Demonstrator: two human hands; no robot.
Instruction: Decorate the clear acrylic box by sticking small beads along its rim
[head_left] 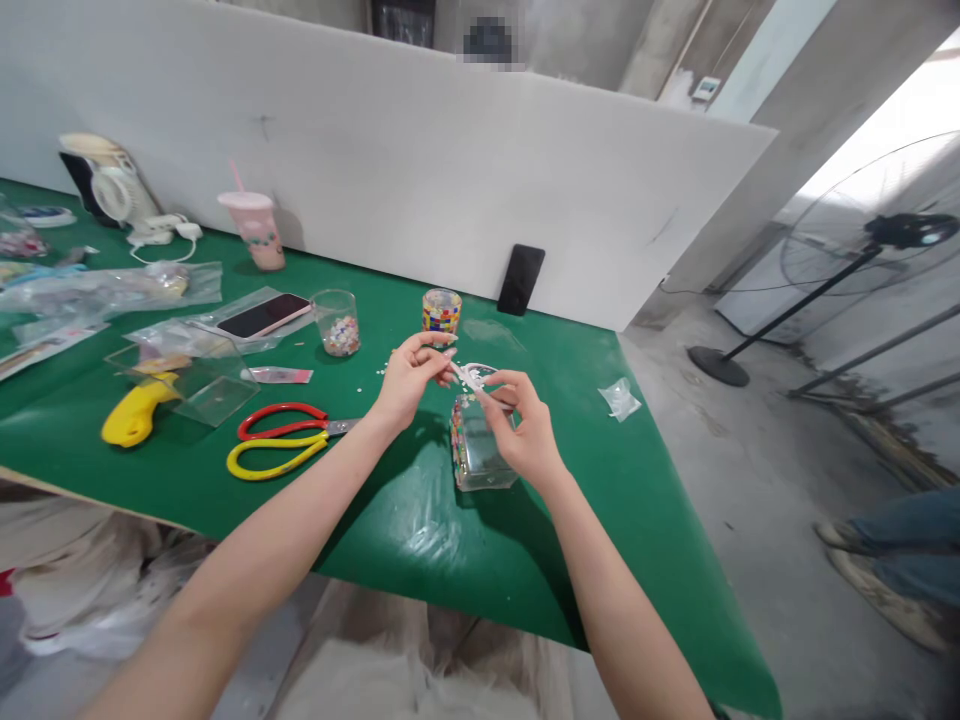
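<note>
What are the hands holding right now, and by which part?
A small white strip, pinched at its ends: left hand on the left end, right hand on the right, above a clear jar.

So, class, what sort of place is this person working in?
Probably a craft workshop: a green worktable holds scissors and a glass of coloured beads, the left hand and right hand pinch a small white piece by a clear jar, and the floor is bare concrete.

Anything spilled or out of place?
Loose beads lie scattered on the table beside the left hand, outside the bead cup; a plastic bag sits near the right edge. Left hand and right hand pinch a white piece.
</note>
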